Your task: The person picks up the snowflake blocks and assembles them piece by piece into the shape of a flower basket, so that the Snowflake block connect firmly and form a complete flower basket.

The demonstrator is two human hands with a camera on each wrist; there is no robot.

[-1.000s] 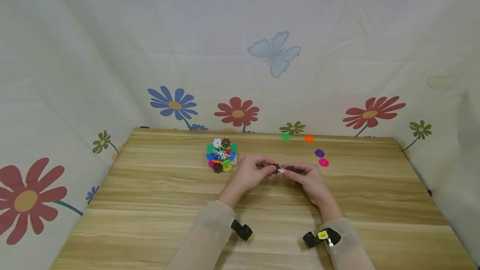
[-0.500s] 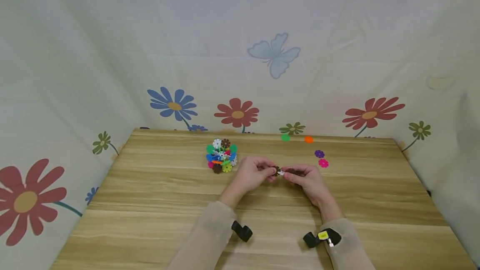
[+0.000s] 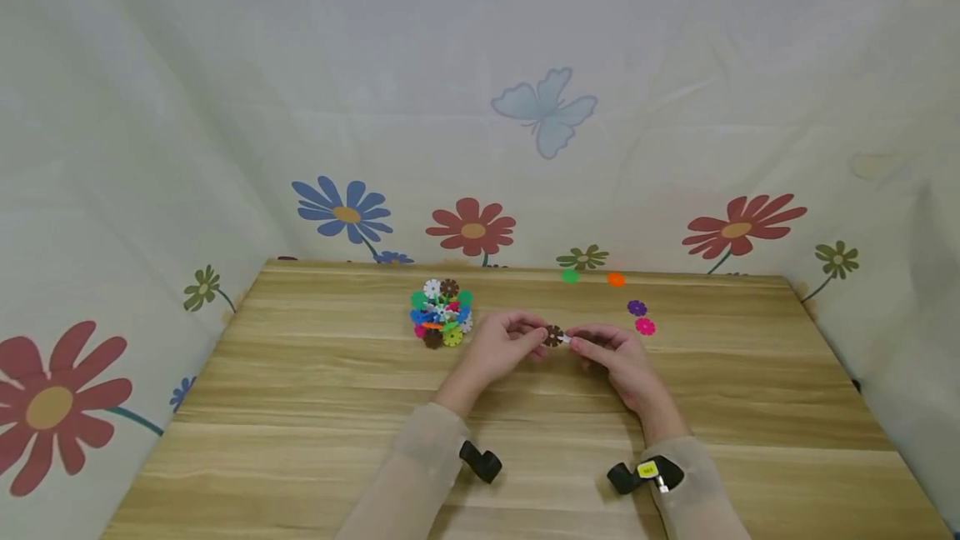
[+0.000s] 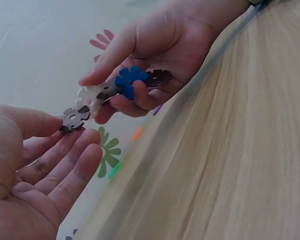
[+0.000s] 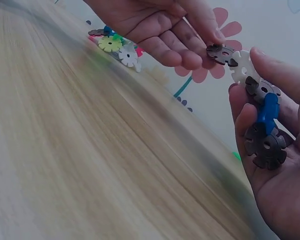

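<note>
Both hands hold one short chain of notched snowflake discs above the table. My left hand (image 3: 498, 348) pinches the brown disc (image 3: 553, 336) at its left end between thumb and fingers. That disc joins a white disc (image 4: 89, 98), which my right hand (image 3: 618, 361) pinches. Beyond the white disc, the chain runs on along the right palm: a brown disc (image 5: 262, 90), a blue disc (image 4: 131, 81) and another dark brown disc (image 5: 266, 146). From the head view, the right fingers hide this part of the chain.
A ball-like cluster of joined multicoloured discs (image 3: 441, 313) stands left of the hands. Loose green (image 3: 570, 276), orange (image 3: 616, 280), purple (image 3: 637, 307) and pink (image 3: 645, 327) discs lie toward the back right. The wooden table (image 3: 300, 390) ends at a flower-printed cloth (image 3: 637, 132).
The brown disc in my left hand has turned to show more of its face, and less of my left fingers covers it. Both hands stay in nearly the same place.
</note>
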